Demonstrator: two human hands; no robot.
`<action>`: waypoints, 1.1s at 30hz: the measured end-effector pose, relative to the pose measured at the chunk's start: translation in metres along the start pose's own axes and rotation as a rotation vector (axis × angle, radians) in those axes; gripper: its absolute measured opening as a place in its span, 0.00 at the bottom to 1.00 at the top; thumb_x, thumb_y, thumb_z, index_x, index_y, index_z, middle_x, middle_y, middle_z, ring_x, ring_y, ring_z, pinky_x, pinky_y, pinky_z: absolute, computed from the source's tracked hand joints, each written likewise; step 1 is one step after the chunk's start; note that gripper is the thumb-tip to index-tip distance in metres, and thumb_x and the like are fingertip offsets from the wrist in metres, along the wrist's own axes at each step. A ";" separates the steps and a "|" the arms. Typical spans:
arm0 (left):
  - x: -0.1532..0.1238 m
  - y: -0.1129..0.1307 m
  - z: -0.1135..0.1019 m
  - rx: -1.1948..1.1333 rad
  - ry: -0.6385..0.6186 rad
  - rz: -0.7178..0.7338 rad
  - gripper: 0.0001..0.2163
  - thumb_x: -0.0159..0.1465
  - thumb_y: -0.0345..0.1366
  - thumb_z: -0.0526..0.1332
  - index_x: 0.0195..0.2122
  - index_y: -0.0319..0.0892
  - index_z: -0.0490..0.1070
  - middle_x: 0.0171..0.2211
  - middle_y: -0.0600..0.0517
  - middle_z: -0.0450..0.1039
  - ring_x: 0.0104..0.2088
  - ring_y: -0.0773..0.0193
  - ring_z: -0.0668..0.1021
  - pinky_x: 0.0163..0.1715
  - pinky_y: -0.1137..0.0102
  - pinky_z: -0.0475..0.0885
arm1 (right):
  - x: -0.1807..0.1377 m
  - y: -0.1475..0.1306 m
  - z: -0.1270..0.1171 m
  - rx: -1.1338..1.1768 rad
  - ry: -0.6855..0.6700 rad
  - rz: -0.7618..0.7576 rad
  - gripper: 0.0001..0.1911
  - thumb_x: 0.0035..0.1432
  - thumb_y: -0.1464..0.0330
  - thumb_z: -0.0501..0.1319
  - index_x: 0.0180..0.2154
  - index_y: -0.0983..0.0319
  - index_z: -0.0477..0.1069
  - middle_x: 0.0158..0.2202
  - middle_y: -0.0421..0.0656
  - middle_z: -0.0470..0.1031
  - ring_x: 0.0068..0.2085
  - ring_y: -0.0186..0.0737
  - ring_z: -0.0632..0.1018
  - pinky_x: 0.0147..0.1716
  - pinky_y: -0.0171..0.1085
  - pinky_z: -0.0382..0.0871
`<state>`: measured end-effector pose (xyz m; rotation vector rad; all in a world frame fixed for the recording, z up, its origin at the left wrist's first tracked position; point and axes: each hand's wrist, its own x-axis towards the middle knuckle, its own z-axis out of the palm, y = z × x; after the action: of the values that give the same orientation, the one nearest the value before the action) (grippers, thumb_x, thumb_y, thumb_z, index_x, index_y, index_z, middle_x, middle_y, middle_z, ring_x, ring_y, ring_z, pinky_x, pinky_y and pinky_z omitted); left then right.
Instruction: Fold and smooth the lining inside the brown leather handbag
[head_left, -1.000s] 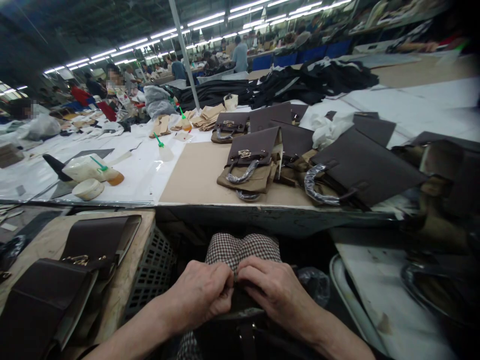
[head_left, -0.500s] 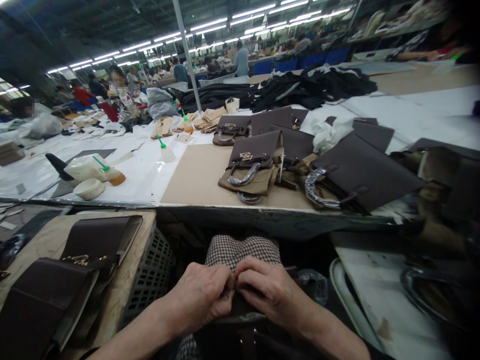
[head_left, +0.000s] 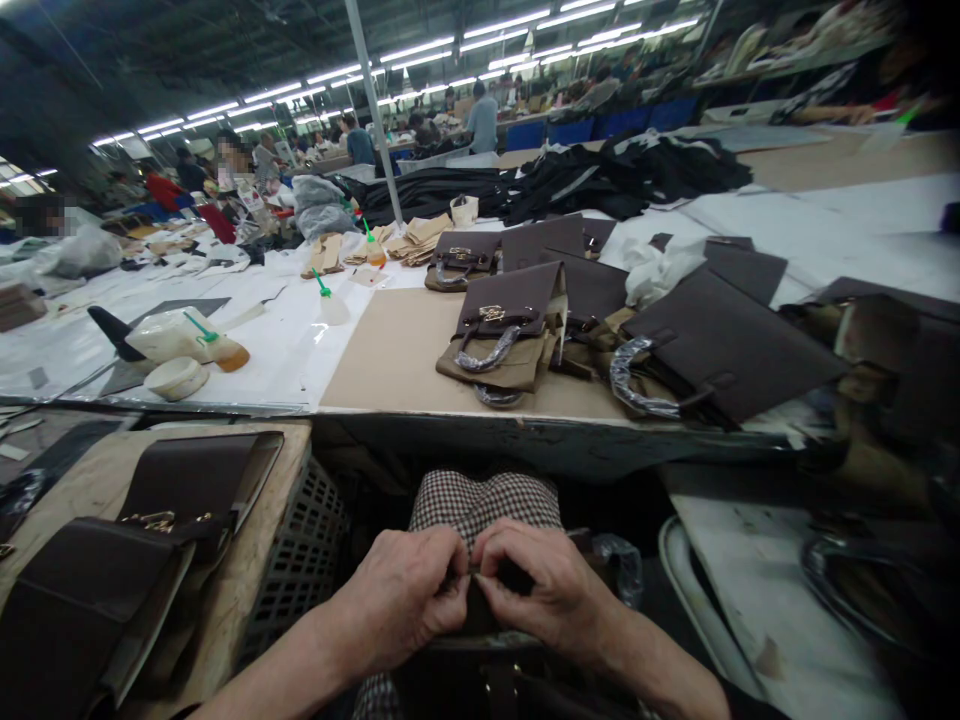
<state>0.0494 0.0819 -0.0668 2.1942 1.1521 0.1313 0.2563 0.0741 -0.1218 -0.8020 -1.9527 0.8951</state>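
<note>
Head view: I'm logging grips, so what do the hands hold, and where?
Both the left hand and right hand pinch the top edge of a dark bag.

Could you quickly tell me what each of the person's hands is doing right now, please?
Left hand: closed, pinching the top edge of the dark brown leather bag on the lap.
Right hand: closed, fingers pinching the same edge.

Dark brown bag (head_left: 495, 680) on lap, top edge pinched between both hands, mostly hidden.
</note>
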 end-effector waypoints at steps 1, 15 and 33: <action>0.000 0.000 0.000 -0.015 0.005 -0.005 0.03 0.61 0.30 0.59 0.35 0.44 0.67 0.28 0.59 0.68 0.27 0.68 0.68 0.28 0.73 0.58 | 0.000 0.000 0.001 0.007 0.007 0.010 0.09 0.53 0.79 0.62 0.31 0.60 0.66 0.32 0.40 0.75 0.34 0.35 0.76 0.33 0.33 0.68; 0.003 0.001 -0.007 -0.414 -0.069 -0.210 0.12 0.60 0.35 0.66 0.45 0.48 0.71 0.31 0.61 0.72 0.31 0.68 0.72 0.30 0.75 0.62 | 0.023 -0.017 -0.055 -0.096 -0.481 0.441 0.13 0.62 0.68 0.62 0.49 0.54 0.71 0.44 0.38 0.82 0.47 0.43 0.79 0.43 0.36 0.67; 0.004 0.003 -0.004 -0.348 -0.107 -0.143 0.10 0.61 0.31 0.55 0.32 0.42 0.77 0.25 0.58 0.67 0.28 0.69 0.68 0.26 0.75 0.57 | 0.035 -0.010 -0.057 0.002 -0.668 0.403 0.18 0.54 0.74 0.53 0.40 0.61 0.79 0.30 0.39 0.77 0.31 0.36 0.73 0.31 0.32 0.62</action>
<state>0.0526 0.0861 -0.0632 1.7888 1.1280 0.1394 0.2878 0.1129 -0.0757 -1.0030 -2.3896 1.5589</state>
